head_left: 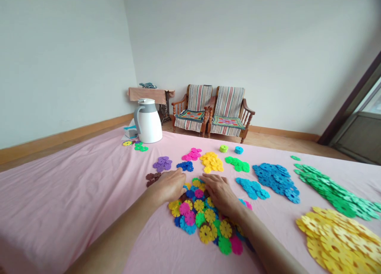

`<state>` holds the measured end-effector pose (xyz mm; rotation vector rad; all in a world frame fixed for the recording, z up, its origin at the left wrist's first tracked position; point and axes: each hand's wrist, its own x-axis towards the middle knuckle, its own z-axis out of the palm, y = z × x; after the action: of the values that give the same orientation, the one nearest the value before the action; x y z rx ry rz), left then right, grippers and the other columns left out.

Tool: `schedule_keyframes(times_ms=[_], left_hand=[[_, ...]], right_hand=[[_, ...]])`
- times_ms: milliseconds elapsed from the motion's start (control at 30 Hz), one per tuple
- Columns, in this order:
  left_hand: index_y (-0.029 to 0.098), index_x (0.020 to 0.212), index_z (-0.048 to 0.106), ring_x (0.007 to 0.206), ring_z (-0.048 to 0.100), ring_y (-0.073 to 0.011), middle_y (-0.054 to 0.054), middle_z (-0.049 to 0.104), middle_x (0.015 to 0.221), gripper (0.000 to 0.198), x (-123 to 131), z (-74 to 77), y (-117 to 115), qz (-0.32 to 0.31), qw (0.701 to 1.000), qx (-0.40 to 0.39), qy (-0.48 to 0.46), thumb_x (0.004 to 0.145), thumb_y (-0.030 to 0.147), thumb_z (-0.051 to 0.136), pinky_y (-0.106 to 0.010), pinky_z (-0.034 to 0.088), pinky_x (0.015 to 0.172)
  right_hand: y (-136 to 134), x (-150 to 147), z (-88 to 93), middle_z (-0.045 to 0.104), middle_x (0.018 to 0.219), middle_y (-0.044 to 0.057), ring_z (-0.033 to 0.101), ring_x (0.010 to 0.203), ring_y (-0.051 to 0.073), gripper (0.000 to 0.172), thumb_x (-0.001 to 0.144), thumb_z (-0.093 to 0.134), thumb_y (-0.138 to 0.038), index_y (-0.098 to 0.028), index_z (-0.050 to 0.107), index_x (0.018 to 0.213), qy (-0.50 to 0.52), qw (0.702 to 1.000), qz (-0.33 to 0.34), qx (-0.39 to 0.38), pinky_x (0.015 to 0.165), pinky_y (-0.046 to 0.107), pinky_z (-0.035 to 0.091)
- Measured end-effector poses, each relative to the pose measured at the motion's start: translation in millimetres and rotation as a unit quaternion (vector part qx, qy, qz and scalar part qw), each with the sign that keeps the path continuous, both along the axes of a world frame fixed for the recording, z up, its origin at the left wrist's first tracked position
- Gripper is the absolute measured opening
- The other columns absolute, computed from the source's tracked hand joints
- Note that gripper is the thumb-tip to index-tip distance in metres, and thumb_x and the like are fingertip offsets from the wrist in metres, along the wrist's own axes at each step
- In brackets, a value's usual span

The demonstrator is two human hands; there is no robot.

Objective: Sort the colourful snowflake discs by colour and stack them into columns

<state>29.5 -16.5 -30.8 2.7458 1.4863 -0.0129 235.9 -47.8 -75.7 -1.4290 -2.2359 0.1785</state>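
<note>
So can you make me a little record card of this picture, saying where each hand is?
Left hand: at the top edge of the mixed plastic discs, next to the brown discs
Right hand: lying on the mixed plastic discs
Sorted piles: blue discs, green discs, yellow discs
Underneath: pink bedsheet
Far end: white thermos jug

Pink bed sheet [59, 198] open left of the left hand [168, 185]
Mixed plastic discs [201, 222] lie under the right hand [218, 194], blue disc piles [276, 182] obstruct rightward, a white thermos jug [148, 121] stands far ahead.
</note>
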Motion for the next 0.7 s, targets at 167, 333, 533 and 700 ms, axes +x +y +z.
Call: schedule_keyframes(times_ms=[167, 333, 533, 700], left_hand=[[0.015, 0.083, 0.060, 0.085, 0.060, -0.0274, -0.012, 0.059, 0.092, 0.011, 5, 3.2, -4, -0.013, 1.000, -0.014, -0.018, 0.076, 0.024, 0.058, -0.034, 0.043, 0.071], [0.017, 0.084, 0.057, 0.087, 0.058, -0.0245, -0.009, 0.059, 0.093, 0.009, 11, -3.3, -3, -0.046, 0.998, -0.018, -0.046, 0.076, 0.021, 0.056, -0.030, 0.043, 0.072], [0.018, 0.085, 0.058, 0.088, 0.056, -0.0226, -0.006, 0.060, 0.091, 0.011, 15, -7.8, -1, -0.100, 0.989, -0.030, -0.101, 0.075, 0.022, 0.058, -0.028, 0.042, 0.074], [0.018, 0.083, 0.062, 0.084, 0.057, -0.0196, -0.003, 0.063, 0.084, 0.010, 18, 2.2, -3, -0.144, 0.975, -0.074, -0.150, 0.074, 0.020, 0.058, -0.025, 0.040, 0.073]], right_hand=[[-2, -6, 4.0, 0.061, 0.116, 0.005, 0.052, 0.107, 0.019, 0.034, 0.087, 0.041, -0.015, -0.026, 0.058, 0.115, -0.030, 0.999, -0.008, -0.010, 0.090, 0.033, 0.034], [-5, -5, 9.6, 0.063, 0.097, 0.005, 0.054, 0.095, 0.018, 0.021, 0.084, 0.048, -0.018, -0.022, 0.063, 0.099, -0.022, 0.999, -0.030, -0.007, 0.082, 0.029, 0.035], [-11, -4, 8.8, 0.060, 0.087, 0.004, 0.053, 0.089, 0.017, 0.014, 0.082, 0.051, -0.020, -0.020, 0.061, 0.091, -0.010, 0.999, -0.038, 0.013, 0.080, 0.029, 0.034], [-15, -3, 7.0, 0.059, 0.085, 0.003, 0.052, 0.085, 0.017, 0.013, 0.077, 0.053, -0.019, -0.019, 0.059, 0.089, 0.020, 0.998, -0.044, 0.028, 0.080, 0.030, 0.034]])
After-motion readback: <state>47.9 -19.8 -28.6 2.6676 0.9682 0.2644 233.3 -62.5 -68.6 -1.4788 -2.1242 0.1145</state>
